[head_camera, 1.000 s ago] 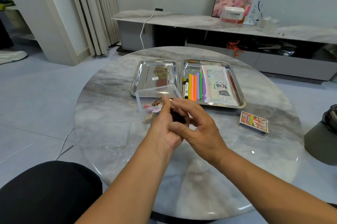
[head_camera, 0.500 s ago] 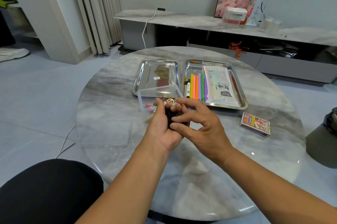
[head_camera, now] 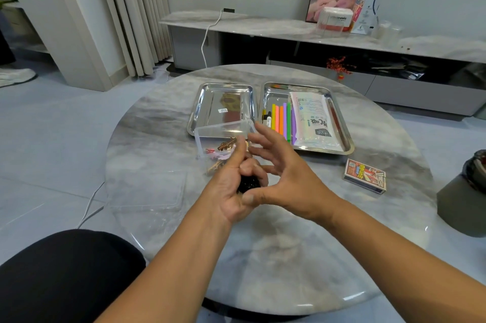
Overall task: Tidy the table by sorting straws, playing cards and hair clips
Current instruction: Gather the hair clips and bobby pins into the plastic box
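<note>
Left hand point(head_camera: 231, 186): fingers curled round a black hair clip point(head_camera: 248, 183).
Right hand point(head_camera: 286, 178): fingers spread apart, holding nothing.
Clear box point(head_camera: 223, 130): just beyond both hands.

A round, grey marbled bench point(head_camera: 276, 257) carries two steel trays side by side at its far part: the left tray point(head_camera: 200, 109) and the right tray point(head_camera: 347, 138). A clear plastic box point(head_camera: 210, 132) sits just before the left tray, a clear lid point(head_camera: 147, 191) lies left, and a card pack point(head_camera: 365, 176) right.
</note>
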`<state>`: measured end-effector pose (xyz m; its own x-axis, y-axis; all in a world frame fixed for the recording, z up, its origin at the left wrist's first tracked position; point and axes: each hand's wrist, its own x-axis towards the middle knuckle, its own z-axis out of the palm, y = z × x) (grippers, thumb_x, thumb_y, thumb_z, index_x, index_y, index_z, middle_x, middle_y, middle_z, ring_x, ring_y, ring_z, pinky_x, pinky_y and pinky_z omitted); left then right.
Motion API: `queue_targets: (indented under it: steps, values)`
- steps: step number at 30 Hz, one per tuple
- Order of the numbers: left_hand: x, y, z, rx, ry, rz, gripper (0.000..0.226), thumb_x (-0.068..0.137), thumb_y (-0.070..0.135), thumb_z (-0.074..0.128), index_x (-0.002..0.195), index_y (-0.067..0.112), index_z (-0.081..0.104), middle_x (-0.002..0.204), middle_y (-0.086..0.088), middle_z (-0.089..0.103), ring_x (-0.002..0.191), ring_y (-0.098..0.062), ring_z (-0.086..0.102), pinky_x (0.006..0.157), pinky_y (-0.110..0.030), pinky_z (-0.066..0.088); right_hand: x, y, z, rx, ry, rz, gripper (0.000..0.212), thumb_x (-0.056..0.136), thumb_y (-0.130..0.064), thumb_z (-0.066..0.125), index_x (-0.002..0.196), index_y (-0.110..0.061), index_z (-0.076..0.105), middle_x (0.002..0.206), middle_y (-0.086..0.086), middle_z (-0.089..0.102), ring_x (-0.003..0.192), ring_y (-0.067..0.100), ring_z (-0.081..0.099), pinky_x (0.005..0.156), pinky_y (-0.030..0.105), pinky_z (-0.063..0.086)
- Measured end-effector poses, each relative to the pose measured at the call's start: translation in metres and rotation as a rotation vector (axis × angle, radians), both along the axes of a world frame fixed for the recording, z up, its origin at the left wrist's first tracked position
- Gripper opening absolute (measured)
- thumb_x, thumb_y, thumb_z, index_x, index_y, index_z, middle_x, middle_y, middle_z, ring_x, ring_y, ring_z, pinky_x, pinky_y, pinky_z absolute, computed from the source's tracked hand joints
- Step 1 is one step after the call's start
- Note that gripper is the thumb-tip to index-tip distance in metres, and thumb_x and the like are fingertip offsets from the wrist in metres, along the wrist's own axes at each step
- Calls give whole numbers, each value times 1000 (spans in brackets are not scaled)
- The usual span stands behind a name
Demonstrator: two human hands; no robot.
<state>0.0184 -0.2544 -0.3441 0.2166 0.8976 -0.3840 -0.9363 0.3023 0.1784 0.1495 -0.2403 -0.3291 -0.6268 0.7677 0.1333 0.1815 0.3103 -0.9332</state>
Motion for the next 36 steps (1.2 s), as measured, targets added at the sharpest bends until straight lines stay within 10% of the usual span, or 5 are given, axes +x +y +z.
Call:
queue_targets:
  steps: [9, 21, 29, 33, 36]
  values:
    - [-1, -7, 3, -118, -9, -210, 13, 70, -1, 68, 64, 5, 59, 55, 9, 38, 32, -3, 43, 35, -16, 46, 4, 0, 3, 50, -305, 38, 102, 59, -28, 93, 145, -39, 40, 133, -23, 54, 121, -11, 49, 99, 9, 41]
    - [11, -8, 10, -8, 234, -178, 27, 79, 7, 60, 52, 12, 59, 43, 4, 34, 35, -4, 40, 43, -15, 49, 4, 3, 4, -70, -149, -44, 78, 65, -17, 90, 135, -30, 57, 115, -13, 68, 111, 1, 62, 102, 30, 50]
    - [9, -9, 13, -39, 240, -198, 30, 84, 2, 55, 56, 12, 62, 48, 5, 41, 38, -2, 46, 44, -12, 46, 5, 2, 2, -78, -122, -47, 73, 62, -5, 90, 127, -25, 62, 109, -10, 71, 105, 2, 66, 89, 19, 53]
    - [9, -12, 13, -49, 204, -220, 15, 72, -2, 58, 67, 8, 67, 49, 5, 44, 42, -2, 49, 64, -19, 51, 4, 3, 1, -45, -110, -81, 56, 62, -6, 90, 112, -23, 69, 99, -7, 74, 97, 7, 69, 90, 28, 56]
    - [8, -10, 16, -71, 212, -236, 19, 72, -4, 53, 60, 7, 64, 46, 4, 41, 37, -2, 48, 50, -18, 54, 4, 5, 0, -84, -107, -34, 55, 63, -7, 90, 112, -22, 68, 102, -4, 74, 101, 10, 69, 94, 32, 54]
